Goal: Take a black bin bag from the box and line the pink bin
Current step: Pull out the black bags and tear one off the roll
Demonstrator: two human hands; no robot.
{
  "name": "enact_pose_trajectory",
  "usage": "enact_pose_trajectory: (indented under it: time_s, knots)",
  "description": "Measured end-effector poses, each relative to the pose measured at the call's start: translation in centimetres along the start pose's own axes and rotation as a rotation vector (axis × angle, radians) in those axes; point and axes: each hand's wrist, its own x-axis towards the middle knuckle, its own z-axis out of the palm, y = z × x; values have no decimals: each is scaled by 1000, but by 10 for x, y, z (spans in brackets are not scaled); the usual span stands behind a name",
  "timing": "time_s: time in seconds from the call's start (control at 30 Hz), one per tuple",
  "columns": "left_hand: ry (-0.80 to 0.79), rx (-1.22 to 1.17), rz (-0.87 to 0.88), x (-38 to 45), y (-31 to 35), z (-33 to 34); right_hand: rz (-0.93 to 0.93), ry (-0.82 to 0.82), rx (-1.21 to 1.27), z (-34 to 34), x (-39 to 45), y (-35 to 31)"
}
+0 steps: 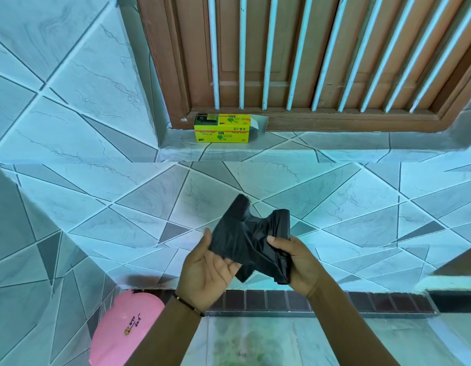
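Black bin bag held in mid-air over the tiled floor, in the near centre of the scene, between both hands. Still partly folded: a crumpled, bunched band of thin glossy black film, creased along its length, with two rounded lobes sticking up at the far edge and a notch between them. The lower right part hangs in tight pleats.

Left hand palm up, fingers curled under the bag's left end, thumb pressed on top, pinching the film. A thin dark bracelet on that wrist. Right hand grips the bag's right end, thumb over the front, the bunched pleats closed in its grasp.

Pink bin at near left, partly behind the left forearm, dark handwriting on its surface; whether it stands upright or lies over cannot be told.

Yellow box far off, on the tiled step against the brown door with pale bars, right end flap open.
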Motion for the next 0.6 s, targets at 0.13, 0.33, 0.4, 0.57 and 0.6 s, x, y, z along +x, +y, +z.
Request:
enact_pose_trajectory:
  time_s: [0.13,0.33,0.4,0.57,0.6]
  knots:
    - [202,71,-40,8,-19,9,5,26,-44,2,0,0]
    - [424,-5,80,17,-12,-15,11,119,53,-11,-6,-9]
    - [439,-33,95,17,-6,-23,42,142,44,-14,-7,-7]
    - [485,-66,131,13,5,-34,42,99,155,-17,-7,-5]
    - [472,-64,166,10,9,-32,35,98,150,-18,-6,-7]
